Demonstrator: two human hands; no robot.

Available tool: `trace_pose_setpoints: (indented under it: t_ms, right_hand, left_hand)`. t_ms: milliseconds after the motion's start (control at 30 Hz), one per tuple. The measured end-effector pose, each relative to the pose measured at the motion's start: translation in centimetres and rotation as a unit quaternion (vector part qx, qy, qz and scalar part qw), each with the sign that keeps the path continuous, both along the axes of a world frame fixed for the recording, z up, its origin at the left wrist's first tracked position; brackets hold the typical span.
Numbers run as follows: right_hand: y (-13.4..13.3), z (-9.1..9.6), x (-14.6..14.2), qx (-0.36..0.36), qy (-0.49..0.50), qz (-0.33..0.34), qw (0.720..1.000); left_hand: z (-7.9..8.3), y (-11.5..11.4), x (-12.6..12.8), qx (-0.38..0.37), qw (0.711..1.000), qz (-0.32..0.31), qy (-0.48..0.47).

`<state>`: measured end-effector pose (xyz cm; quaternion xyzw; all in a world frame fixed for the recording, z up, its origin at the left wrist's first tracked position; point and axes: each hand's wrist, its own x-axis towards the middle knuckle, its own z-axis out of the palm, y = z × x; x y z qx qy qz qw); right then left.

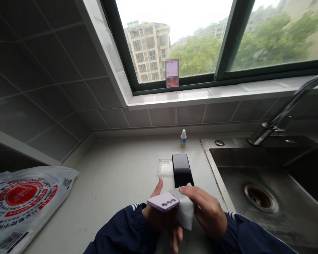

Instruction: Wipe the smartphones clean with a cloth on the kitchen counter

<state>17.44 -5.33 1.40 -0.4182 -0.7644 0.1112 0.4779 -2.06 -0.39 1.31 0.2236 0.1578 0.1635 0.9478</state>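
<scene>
My left hand (160, 219) is closed around a pale lilac smartphone (157, 201), its thumb raised at the left. The phone's back faces up, with three round camera lenses near the edge closest to me. My right hand (212, 213) grips a white tissue (186, 213), which lies against the phone's right side and hangs down below it. Just beyond my hands, a black smartphone (181, 166) lies flat on the counter, screen up. Beside it on the left is a clear phone case (164, 168), partly under or touching the black phone; which, I cannot tell.
A small white bottle (183, 139) stands upright behind the black phone. On the right are a steel sink (214, 173) and a chrome faucet (283, 111). A printed plastic bag (55, 178) lies at the left on the white counter (106, 169). Tiled walls and a window surround the counter.
</scene>
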Motion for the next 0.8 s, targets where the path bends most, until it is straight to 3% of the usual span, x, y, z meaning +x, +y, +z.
trace_pose_setpoints:
  t_ms: [33, 67, 133, 200, 233, 367, 467, 600, 800]
  right_hand:
    - [-0.1, 0.1, 0.0, -0.016, 0.017, -0.002, 1.0]
    - [-0.1, 0.1, 0.0, -0.037, 0.035, -0.004, 0.999]
    - [-0.2, 0.4, 0.1, -0.089, 0.076, -0.006, 0.993]
    - [-0.2, 0.6, 0.1, -0.134, 0.119, -0.008, 0.984]
    - [-0.2, 0.7, 0.1, -0.153, 0.137, -0.008, 0.979]
    - [-0.1, 0.7, -0.2, -0.219, 0.198, 0.008, 0.955]
    - [-0.1, 0.7, -0.7, -0.292, 0.257, 0.052, 0.92]
    - [-0.3, 0.6, -1.4, -0.358, 0.303, 0.066, 0.88]
    - [-0.1, 0.2, -2.3, -0.394, 0.345, 0.115, 0.844]
  left_hand:
    - [-0.4, 0.0, 0.0, -0.009, 0.997, -0.079, -0.001]
    - [-0.9, 0.0, 0.0, -0.002, 0.996, -0.088, -0.001]
    - [-1.9, 0.0, 0.2, 0.062, 0.998, -0.001, 0.026]
    - [-2.9, 0.0, 0.5, 0.16, 0.971, 0.163, 0.069]
    - [-3.2, -0.1, 0.6, 0.171, 0.958, 0.217, 0.074]
    - [-3.0, 0.1, 0.8, 0.178, 0.926, 0.325, 0.076]
    - [-2.0, 0.2, 1.0, 0.169, 0.909, 0.372, 0.081]
    - [-0.7, -0.1, 1.5, 0.106, 0.923, 0.369, 0.03]
    - [0.6, -0.9, 2.1, 0.096, 0.96, 0.26, -0.042]
